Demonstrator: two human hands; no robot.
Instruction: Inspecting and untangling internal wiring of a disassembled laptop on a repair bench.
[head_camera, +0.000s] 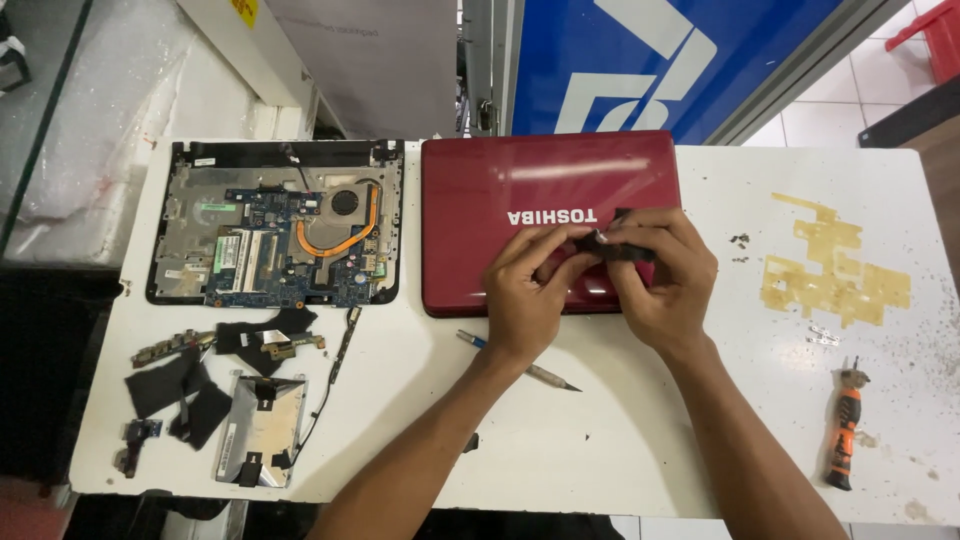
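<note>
Both hands meet over the front right part of the red laptop lid (545, 215), which lies closed and flat near the back middle of the white table (620, 440). Between them they pinch a small black part (622, 247). It is dark, flat and narrow, with a paler glint at its left end; fingers cover most of it, so its full shape cannot be told. The left hand (530, 290) grips the left end of the part between thumb and fingertips, the other fingers curled. The right hand (665, 275) is closed around the right end, with the fingers wrapped over the top of it. The part sits just above the lid's glossy surface; whether it touches the lid cannot be told.

The lid is a deep shiny red with rounded corners and pale lettering across the middle.

Just left of the lid lies an opened laptop base (275, 225) with its blue circuit board, round fan and copper pipe bare. In front of that base are loose small boards and black pieces of foil (180, 385), and a silver drive bracket (258, 430). In front of the lid, under the left wrist, lies a thin metal tool (545, 377) with a blue grip. Well to the right of the lid is a patch of yellow residue (835, 270), and in front of that an orange and black screwdriver (845, 425).
</note>
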